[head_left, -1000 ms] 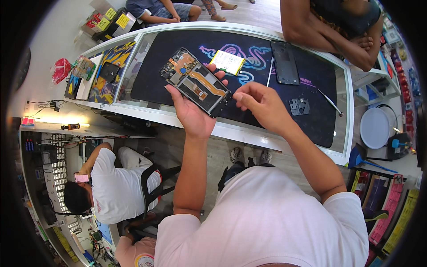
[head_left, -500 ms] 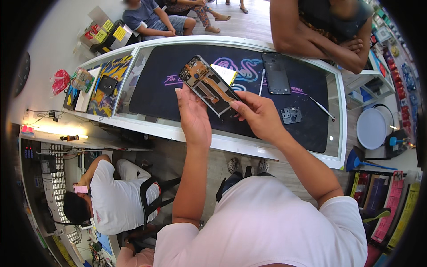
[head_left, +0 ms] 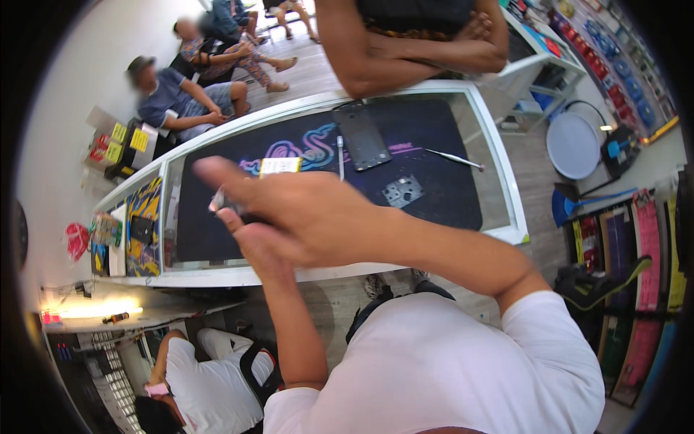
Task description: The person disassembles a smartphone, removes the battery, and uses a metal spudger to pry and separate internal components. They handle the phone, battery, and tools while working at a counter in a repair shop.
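The right hand (head_left: 314, 211) has been swung across the left hand (head_left: 264, 249); neither grip can be determined. The phone, exposed 0.5 s earlier, is now obscured at the hands.

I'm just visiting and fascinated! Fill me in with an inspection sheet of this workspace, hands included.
Surface: dark printed mat on a glass-topped counter.
Job's things: dark cover, partly hidden battery, grey plate, white stick and screwdriver.
Clutter: black device and red packet at the counter's left end.
Hands: right hand crosses before left hand; held item mostly hidden.
Cables: dark wires by the lit shelf.
Surroundings: person with folded arms across the counter; seated people beyond; another person at lower left.
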Demonstrator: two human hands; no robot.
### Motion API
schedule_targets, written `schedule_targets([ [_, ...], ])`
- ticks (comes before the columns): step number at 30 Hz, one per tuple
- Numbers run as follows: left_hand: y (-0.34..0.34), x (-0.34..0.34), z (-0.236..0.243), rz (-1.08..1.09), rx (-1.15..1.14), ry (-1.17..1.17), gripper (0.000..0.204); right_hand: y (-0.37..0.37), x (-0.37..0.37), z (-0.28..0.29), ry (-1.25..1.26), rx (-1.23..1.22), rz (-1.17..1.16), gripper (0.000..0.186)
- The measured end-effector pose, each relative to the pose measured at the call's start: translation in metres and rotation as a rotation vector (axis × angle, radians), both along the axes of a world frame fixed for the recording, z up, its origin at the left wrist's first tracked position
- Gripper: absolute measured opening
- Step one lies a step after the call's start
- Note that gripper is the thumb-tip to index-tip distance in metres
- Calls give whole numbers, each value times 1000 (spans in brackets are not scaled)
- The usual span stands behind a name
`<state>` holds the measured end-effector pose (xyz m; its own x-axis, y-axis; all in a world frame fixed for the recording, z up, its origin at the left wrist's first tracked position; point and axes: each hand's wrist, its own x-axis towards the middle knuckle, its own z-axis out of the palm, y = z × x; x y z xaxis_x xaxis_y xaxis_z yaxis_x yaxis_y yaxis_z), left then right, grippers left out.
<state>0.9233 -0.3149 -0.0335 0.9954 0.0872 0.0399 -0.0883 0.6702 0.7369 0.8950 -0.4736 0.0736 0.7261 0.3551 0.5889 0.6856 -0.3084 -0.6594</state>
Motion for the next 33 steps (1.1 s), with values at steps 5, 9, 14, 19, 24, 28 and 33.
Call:
schedule_targets([
  [5, -4, -14, 35, 61, -35, 31, 83, 18, -5, 42, -480, -12, 217, 21],
  [9, 13, -2, 12, -100, -200, -12, 91, -69, 37, -40, -162, -567, -26, 18],
  [14, 28, -11, 2, -174, -237, -34, 93, -104, 53, -93, -272, -750, 207, 32],
  [19, 25, -14, 4, -163, -209, -22, 94, -102, 76, -86, -413, -890, 410, 32],
  [24, 21, -8, 4, -161, -237, -39, 91, -93, 90, -86, -483, -832, 480, 19],
  [28, 24, -1, 5, -194, -285, -83, 91, -84, 95, -76, -443, -743, 492, 20],
  [33, 21, 8, 6, -194, -203, -138, 92, -63, 88, -58, -155, -179, 255, 24],
])
